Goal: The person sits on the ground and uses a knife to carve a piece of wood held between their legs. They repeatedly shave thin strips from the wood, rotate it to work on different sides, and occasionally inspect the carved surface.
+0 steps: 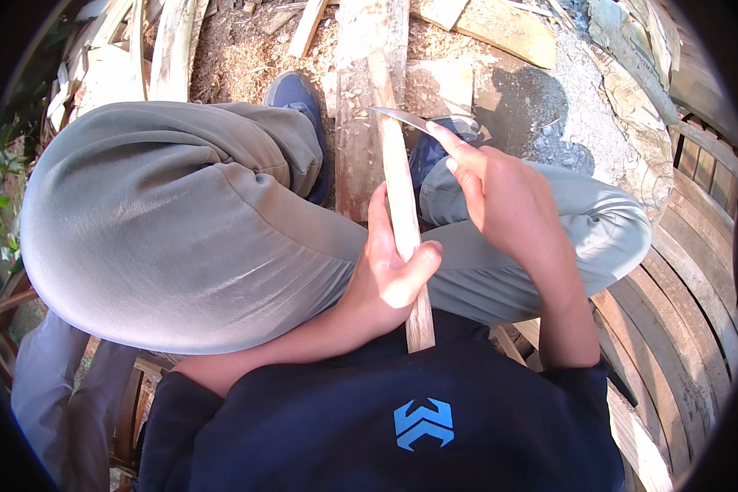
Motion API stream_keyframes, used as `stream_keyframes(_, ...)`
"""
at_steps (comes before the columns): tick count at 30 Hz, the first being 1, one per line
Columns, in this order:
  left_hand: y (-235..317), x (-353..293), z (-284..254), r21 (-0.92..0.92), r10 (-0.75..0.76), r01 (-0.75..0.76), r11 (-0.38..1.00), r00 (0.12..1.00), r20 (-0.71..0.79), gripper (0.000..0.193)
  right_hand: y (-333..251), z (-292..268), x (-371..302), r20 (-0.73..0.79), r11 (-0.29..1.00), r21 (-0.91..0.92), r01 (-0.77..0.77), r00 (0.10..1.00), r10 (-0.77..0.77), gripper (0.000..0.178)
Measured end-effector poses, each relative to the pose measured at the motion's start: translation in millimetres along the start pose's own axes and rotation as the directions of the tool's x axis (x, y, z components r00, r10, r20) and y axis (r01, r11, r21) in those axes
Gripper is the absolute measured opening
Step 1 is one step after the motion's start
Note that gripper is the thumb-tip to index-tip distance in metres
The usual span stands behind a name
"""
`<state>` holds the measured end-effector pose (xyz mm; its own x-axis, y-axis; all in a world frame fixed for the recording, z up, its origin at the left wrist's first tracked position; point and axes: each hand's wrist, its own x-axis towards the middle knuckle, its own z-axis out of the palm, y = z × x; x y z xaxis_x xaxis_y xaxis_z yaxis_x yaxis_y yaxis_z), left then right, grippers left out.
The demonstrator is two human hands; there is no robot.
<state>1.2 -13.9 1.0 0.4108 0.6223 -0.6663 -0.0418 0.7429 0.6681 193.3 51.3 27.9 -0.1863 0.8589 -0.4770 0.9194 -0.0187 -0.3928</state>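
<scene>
A long pale wooden stick (399,184) runs from my lap out toward a board between my feet. My left hand (394,275) wraps round the stick's near part, thumb across the top. In my right hand (500,193) is a knife (403,118), its handle hidden by the fingers. The index finger lies along the back of the blade. The blade crosses the stick near its far end and appears to touch it.
Under the stick's far end lies a wide board (354,156) strewn with shavings. My blue shoes (299,102) flank it. Wood scraps (507,37) and chips (250,61) cover the ground ahead. Curved wooden slats (672,303) stand at the right.
</scene>
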Motion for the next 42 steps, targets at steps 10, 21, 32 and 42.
stream_keyframes(10,-3,2,2,0.023,-0.078,0.076,0.997,0.996,0.053,0.094,11,21,-12,0.039,0.994,-0.110,0.021,0.999,-0.017,0.057)
stream_keyframes(21,4,0,1,-0.001,-0.136,0.137,0.991,0.989,0.061,0.105,-3,22,1,0.111,0.968,-0.249,0.010,0.994,0.018,0.064)
stream_keyframes(32,4,3,-1,0.058,-0.100,0.096,0.994,0.992,0.072,0.105,3,46,23,-0.030,0.959,-0.281,0.036,0.998,-0.046,0.064)
stream_keyframes(42,2,2,4,0.047,-0.089,0.086,0.995,0.995,0.046,0.109,-3,17,-8,0.061,0.989,-0.146,-0.022,0.998,0.032,0.057)
